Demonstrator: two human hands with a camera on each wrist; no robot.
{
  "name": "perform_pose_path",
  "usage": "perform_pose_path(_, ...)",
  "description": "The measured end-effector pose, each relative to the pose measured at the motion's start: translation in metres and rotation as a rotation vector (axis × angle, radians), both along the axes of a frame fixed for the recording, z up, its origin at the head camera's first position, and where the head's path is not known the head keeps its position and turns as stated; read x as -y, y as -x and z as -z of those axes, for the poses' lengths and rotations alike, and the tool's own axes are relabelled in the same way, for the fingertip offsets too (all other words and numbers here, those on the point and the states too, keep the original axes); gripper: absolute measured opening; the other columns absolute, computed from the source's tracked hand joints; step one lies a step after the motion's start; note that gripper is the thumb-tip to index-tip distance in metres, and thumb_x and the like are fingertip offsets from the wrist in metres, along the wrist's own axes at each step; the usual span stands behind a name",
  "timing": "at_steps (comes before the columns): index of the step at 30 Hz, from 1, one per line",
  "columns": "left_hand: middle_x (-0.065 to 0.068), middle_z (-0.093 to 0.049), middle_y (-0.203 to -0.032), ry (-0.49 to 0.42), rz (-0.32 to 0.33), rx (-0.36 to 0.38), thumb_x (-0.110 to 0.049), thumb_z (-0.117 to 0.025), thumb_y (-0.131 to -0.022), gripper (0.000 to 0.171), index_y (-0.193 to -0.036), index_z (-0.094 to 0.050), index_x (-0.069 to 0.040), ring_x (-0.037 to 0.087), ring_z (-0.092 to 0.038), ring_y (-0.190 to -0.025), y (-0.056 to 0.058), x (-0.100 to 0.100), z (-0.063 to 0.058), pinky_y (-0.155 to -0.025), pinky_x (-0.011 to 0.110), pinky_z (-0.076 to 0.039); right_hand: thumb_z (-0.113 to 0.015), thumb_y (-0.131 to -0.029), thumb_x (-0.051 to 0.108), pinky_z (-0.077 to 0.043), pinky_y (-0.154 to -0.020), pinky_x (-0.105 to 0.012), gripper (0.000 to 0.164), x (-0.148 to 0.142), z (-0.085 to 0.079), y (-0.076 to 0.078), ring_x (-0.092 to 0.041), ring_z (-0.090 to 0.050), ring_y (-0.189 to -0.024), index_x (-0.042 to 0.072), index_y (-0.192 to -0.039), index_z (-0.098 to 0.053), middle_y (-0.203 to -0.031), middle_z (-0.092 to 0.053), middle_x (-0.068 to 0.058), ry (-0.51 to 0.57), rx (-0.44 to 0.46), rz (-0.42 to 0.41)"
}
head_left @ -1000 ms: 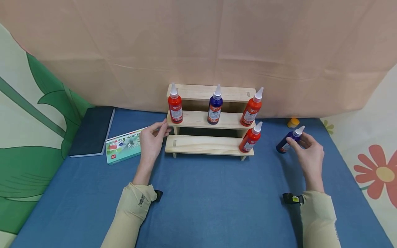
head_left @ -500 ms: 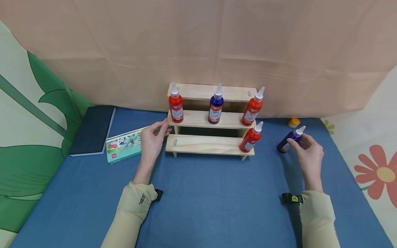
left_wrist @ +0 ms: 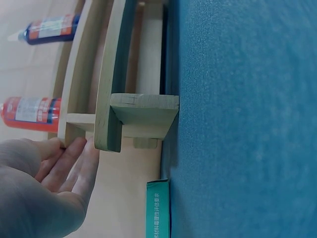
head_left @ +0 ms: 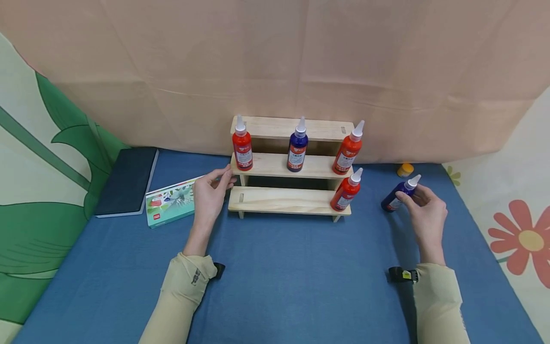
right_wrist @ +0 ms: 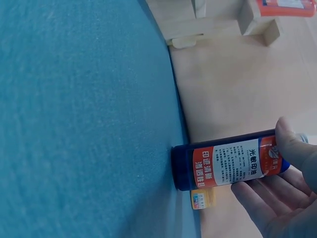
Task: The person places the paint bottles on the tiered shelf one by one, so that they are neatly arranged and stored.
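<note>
In the head view, my left hand (head_left: 209, 195) is at the left end of a three-tier wooden rack (head_left: 283, 200). Thumb and fingers pinch the end of its middle shelf (left_wrist: 67, 119). Off to the right, my right hand (head_left: 425, 210) holds a dark blue ink bottle (right_wrist: 225, 161) near its white nozzle cap, thumb on one side and fingers on the other. The bottle's base is at the blue cloth; whether it touches is hard to tell. On the middle shelf stand a red bottle (head_left: 242, 150), a blue bottle (head_left: 297, 150) and another red bottle (head_left: 346, 154). One red bottle (head_left: 345, 193) occupies the lowest shelf's right end.
Left of the rack lies a green box (head_left: 171, 204), partly behind my left hand, beside a dark notebook (head_left: 126, 181). A small yellow-capped container (head_left: 405, 169) sits behind the held bottle. Blue cloth (head_left: 301, 277) covers the table; a beige sheet (head_left: 275, 62) hangs behind.
Both hands, the rack and the bottles keep their places relative to one another. Only a slight shift of the whole head view shows.
</note>
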State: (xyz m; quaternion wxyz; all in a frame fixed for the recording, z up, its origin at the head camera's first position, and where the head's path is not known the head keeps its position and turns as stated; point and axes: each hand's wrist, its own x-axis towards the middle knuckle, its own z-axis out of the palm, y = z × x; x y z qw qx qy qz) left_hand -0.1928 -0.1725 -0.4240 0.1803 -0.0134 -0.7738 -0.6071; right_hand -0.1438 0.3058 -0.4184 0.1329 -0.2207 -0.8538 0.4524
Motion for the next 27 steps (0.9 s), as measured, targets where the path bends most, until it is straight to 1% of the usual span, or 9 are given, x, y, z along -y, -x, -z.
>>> perform_pose_path(4, 0.02, -0.075, -0.124, 0.003, -0.004, 0.001, -0.008, -0.07, -0.106, 0.024, -0.124, -0.077, 0.007, 0.038, -0.079, -0.093, -0.001, 0.0, -0.001, -0.078, 0.023, -0.066, -0.077, -0.1, 0.04, -0.053, -0.115, -0.039, 0.062, 0.001, -0.002, 0.0, -0.03, -0.062, -0.134, 0.01, -0.153, -0.061, -0.149, -0.064, -0.012, 0.011, -0.005, 0.01)
perform_pose_path(9, 0.02, -0.075, -0.124, 0.006, -0.006, 0.003, -0.009, -0.071, -0.105, 0.025, -0.124, -0.077, 0.007, 0.037, -0.079, -0.093, -0.001, 0.0, -0.001, -0.078, 0.024, -0.066, -0.076, -0.1, 0.042, -0.052, -0.116, -0.039, 0.063, 0.001, -0.009, -0.001, -0.029, -0.061, -0.136, 0.013, -0.154, -0.06, -0.151, -0.063, -0.011, 0.029, -0.002, 0.006)
perform_pose_path(13, 0.021, -0.076, -0.122, 0.004, -0.004, -0.002, -0.009, -0.071, -0.106, 0.025, -0.125, -0.076, 0.006, 0.041, -0.078, -0.094, -0.002, 0.0, -0.001, -0.08, 0.027, -0.067, -0.076, -0.099, 0.043, -0.053, -0.116, -0.037, 0.063, 0.003, -0.015, -0.002, -0.028, -0.062, -0.135, 0.014, -0.154, -0.061, -0.15, -0.064, -0.009, 0.029, -0.011, 0.0)
perform_pose_path(17, 0.021, -0.077, -0.12, 0.005, -0.006, 0.003, -0.009, -0.07, -0.106, 0.025, -0.125, -0.076, 0.006, 0.045, -0.077, -0.095, -0.002, 0.0, -0.001, -0.08, 0.026, -0.067, -0.077, -0.099, 0.042, -0.054, -0.114, -0.035, 0.062, 0.006, -0.021, -0.004, -0.026, -0.063, -0.133, 0.015, -0.152, -0.063, -0.148, -0.065, -0.009, 0.029, -0.021, 0.005)
perform_pose_path(23, 0.021, -0.076, -0.122, 0.013, -0.004, 0.012, -0.01, -0.07, -0.106, 0.026, -0.126, -0.076, 0.006, 0.041, -0.078, -0.095, -0.001, -0.001, -0.001, -0.081, 0.025, -0.066, -0.08, -0.097, 0.04, -0.055, -0.112, -0.032, 0.058, 0.011, -0.033, -0.008, -0.022, -0.066, -0.129, 0.016, -0.148, -0.067, -0.143, -0.069, -0.007, 0.034, -0.046, 0.029)
perform_pose_path(27, 0.021, -0.076, -0.123, 0.013, -0.003, 0.018, -0.01, -0.07, -0.106, 0.026, -0.126, -0.076, 0.005, 0.041, -0.078, -0.096, -0.001, 0.0, -0.001, -0.081, 0.024, -0.066, -0.081, -0.096, 0.038, -0.056, -0.11, -0.029, 0.055, 0.015, -0.039, -0.01, -0.019, -0.067, -0.127, 0.016, -0.146, -0.069, -0.141, -0.07, -0.006, 0.042, -0.073, 0.037)
